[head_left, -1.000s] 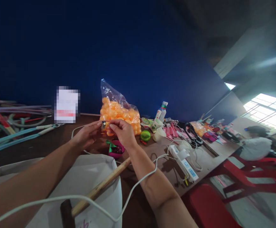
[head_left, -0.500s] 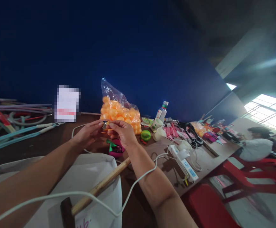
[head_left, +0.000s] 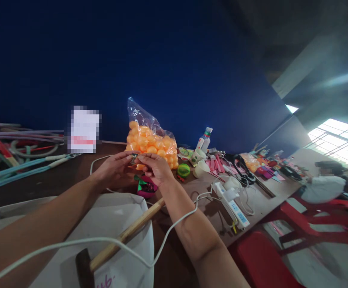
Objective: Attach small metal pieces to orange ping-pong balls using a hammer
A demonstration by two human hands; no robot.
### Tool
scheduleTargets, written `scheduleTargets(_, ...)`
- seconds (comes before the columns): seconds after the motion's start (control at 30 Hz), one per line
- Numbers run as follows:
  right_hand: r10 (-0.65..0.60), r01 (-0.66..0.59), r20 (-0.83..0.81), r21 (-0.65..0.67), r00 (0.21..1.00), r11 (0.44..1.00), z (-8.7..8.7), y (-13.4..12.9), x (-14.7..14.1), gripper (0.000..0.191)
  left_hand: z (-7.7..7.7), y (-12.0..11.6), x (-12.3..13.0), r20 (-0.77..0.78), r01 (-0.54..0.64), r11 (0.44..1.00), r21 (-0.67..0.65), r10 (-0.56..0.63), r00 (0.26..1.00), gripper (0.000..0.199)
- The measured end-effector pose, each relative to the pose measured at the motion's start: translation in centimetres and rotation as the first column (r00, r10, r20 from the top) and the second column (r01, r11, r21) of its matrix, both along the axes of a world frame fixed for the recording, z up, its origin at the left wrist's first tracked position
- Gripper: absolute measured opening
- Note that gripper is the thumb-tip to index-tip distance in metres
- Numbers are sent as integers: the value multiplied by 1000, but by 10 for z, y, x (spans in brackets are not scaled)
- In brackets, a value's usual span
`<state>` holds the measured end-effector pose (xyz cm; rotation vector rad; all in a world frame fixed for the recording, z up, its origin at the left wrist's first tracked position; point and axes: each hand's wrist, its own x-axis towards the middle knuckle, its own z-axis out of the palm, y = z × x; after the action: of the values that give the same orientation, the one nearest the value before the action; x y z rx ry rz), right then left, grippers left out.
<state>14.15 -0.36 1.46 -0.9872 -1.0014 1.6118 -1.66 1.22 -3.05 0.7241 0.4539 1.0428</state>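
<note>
Between the fingertips of both hands is a small shiny metal piece [head_left: 134, 159], too small to name for sure. My left hand [head_left: 114, 168] pinches it from the left, fingers closed. From the other side my right hand [head_left: 156, 166] grips it between thumb and fingers. Right behind the hands stands a clear plastic bag of orange balls [head_left: 152, 142]. Below them on the table lies a small magenta and green pouch [head_left: 146, 187]. A hammer [head_left: 128, 232] with a wooden handle rests across a white box [head_left: 132, 256] beneath my forearms.
A white cable [head_left: 168, 236] loops over my right forearm. To the right are a green round container [head_left: 183, 171], a bottle [head_left: 204, 140], a power strip [head_left: 236, 212] and red chairs [head_left: 260, 260]. Blue ropes [head_left: 20, 172] lie at left. A person [head_left: 323, 186] sits far right.
Both hands stay in nearly the same place. The small metal piece between the fingertips has turned slightly, and the fingers have shifted a little around it.
</note>
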Motion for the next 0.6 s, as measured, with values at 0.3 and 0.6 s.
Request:
scheduleTargets(0.3, 33, -33, -1, -36, 999, 999, 1, 0, 2, 21, 3, -1, 0, -47, 4, 1000, 26, -3, 999, 27)
scheduleTargets(0.6, 45, -45, -23, 1, 999, 999, -2, 0, 3, 25, 1, 1, 0, -25, 7, 998, 56, -6, 1000, 30)
